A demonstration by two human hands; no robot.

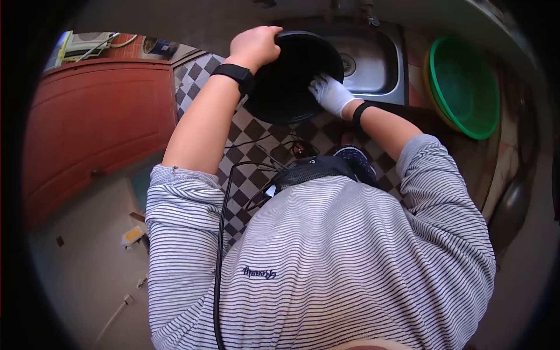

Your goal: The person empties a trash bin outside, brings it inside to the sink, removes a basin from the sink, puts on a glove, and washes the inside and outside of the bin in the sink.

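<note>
A black basin [286,76] is tilted with its dark inside facing me, beside and partly over the left end of a steel sink. My left hand [256,45], bare with a black watch on the wrist, is closed on the basin's upper left rim. Reaching over the right side of the rim is my right hand [330,94] in a white glove, its fingers apart inside the basin. No object shows in those fingers, though the dark interior hides detail.
The sink [373,58] has a drain and a tap [370,14] above it. Green basins [466,87] stand to the right. A red door [99,134] is on the left, over a checkered floor [248,131]. A black cable [220,262] runs down my front.
</note>
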